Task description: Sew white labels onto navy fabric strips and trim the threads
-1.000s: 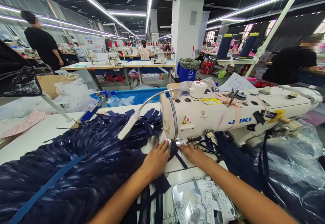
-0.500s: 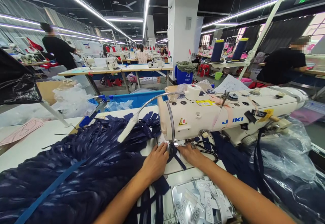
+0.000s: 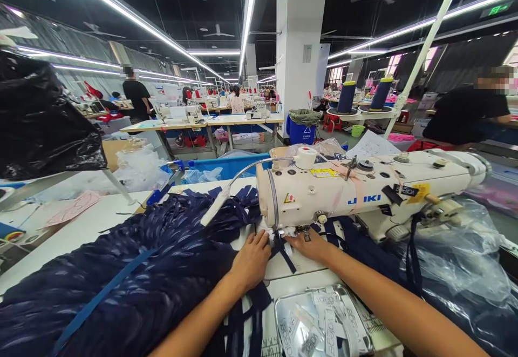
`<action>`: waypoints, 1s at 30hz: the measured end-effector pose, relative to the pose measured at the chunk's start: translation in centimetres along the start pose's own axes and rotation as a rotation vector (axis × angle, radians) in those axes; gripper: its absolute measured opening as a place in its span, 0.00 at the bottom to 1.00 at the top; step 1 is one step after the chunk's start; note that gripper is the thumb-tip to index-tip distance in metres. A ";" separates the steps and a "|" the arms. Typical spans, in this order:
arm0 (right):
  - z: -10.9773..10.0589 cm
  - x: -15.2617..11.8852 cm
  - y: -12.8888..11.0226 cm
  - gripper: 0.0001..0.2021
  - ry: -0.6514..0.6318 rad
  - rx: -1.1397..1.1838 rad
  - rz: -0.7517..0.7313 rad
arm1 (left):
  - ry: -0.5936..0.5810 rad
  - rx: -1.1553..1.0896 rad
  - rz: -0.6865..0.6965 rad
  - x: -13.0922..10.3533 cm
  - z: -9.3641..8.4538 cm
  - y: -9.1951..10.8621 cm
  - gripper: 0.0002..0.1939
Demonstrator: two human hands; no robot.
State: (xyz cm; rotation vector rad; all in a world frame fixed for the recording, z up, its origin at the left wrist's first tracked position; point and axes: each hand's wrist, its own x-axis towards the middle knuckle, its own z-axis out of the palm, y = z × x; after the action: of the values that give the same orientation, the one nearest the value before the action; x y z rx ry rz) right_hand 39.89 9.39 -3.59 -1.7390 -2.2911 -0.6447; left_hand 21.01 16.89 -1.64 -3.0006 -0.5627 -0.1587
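- Fingers of my left hand (image 3: 251,257) rest low at the near left side of the needle area; whether they pinch or merely press, I cannot tell.
- My right hand (image 3: 311,246) reaches in from the other side, its fingertips partly hidden by the machine parts, so its grip is unclear too. The hands are near each other, with a small gap between them.
- Navy strips (image 3: 288,258) lie in that gap, one end pointing towards me. I judge that light, even guidance from both sides suits such narrow cloth; pulling could skew it.
- The sewing machine (image 3: 324,197) stands close over my fingertips, so I think they belong beside the needle path, never under it.
- Nearer me, a metal tray (image 3: 278,322) holds printed labels (image 3: 329,316); low wrists might catch its rim.
- A heaped navy pile (image 3: 170,260) spreads to my left across the desk (image 3: 115,209). Its weight could drag on any joined piece, so slack would help.
- The slim lamp (image 3: 215,206) hangs over the pile, clear of my knuckles.
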 end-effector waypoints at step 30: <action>-6.5 -6.7 0.7 0.15 -0.455 0.210 0.247 | 0.534 -2.055 -0.948 -5.1 -1.8 4.2 0.15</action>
State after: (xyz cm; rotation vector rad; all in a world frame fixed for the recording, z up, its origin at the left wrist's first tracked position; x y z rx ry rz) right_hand 41.80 0.79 -0.45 -2.1828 -2.2404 0.0462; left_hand 17.63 10.93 -0.71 -2.5715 -2.9091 -2.9330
